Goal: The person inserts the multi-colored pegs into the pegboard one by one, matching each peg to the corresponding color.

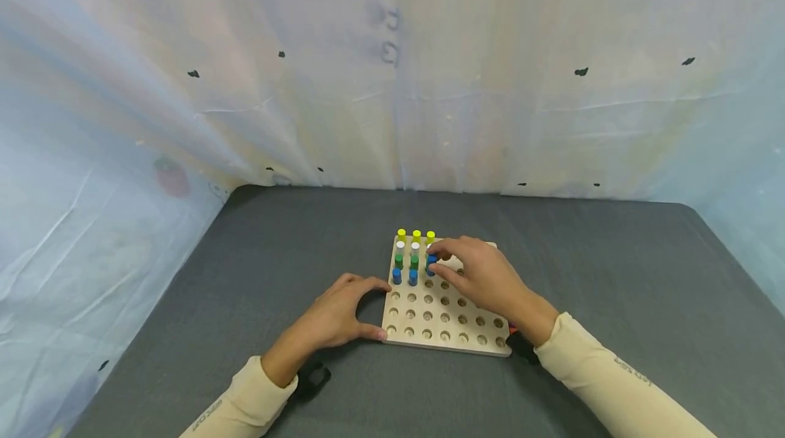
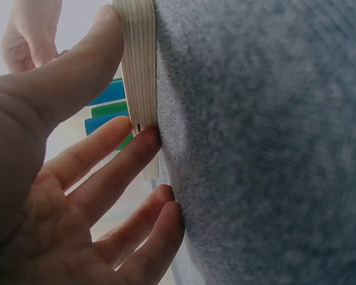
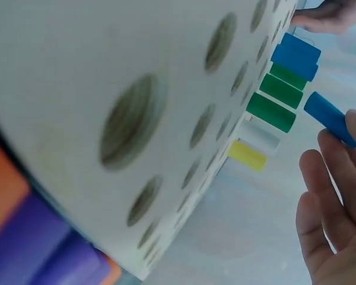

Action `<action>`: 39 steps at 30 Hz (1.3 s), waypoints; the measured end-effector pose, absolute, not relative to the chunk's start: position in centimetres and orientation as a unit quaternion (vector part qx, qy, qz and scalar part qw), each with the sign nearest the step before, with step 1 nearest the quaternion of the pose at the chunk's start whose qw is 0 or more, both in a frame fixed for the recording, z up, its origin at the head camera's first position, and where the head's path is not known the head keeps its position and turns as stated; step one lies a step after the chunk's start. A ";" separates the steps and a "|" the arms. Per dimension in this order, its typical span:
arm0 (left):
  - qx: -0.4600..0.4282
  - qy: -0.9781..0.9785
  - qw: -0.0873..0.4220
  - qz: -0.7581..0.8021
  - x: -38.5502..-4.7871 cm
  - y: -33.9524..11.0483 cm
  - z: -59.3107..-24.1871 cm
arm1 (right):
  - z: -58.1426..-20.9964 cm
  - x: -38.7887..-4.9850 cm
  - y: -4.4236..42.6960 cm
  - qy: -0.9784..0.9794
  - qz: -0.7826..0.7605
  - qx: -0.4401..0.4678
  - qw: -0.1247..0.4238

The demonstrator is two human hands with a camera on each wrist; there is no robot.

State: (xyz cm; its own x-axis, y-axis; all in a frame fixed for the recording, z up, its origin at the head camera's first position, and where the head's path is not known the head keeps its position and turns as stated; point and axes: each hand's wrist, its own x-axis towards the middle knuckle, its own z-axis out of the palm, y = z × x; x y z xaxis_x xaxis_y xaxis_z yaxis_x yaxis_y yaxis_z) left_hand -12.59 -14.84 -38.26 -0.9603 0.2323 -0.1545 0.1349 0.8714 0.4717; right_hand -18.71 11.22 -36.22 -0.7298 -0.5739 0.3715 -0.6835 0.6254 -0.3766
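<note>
A pale wooden pegboard (image 1: 454,336) with rows of round holes lies flat on the dark table. Yellow, white, green and blue pegs stand upright in its left columns, among them a blue peg (image 1: 396,277) by the left edge. My right hand (image 1: 487,276) pinches another blue peg (image 3: 329,116) between thumb and fingers, tilted and apart from the board in the right wrist view. Against the board's left side rests my left hand (image 1: 334,312), thumb at the near corner. In the left wrist view, its fingers (image 2: 115,181) lie extended along the plywood edge (image 2: 139,65).
Purple pegs (image 3: 41,237) and an orange one (image 3: 3,184) lie beside the board's right side, mostly hidden by my right forearm in the head view. Grey cloth-like tabletop (image 1: 276,240) surrounds the board. Pale hanging sheets (image 1: 454,84) enclose the table's back and sides.
</note>
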 end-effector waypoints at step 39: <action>0.084 0.965 0.099 0.228 -12.5 -15.0 -38.3 | -35.6 -15.9 15.2 -0.924 0.243 0.293 0.031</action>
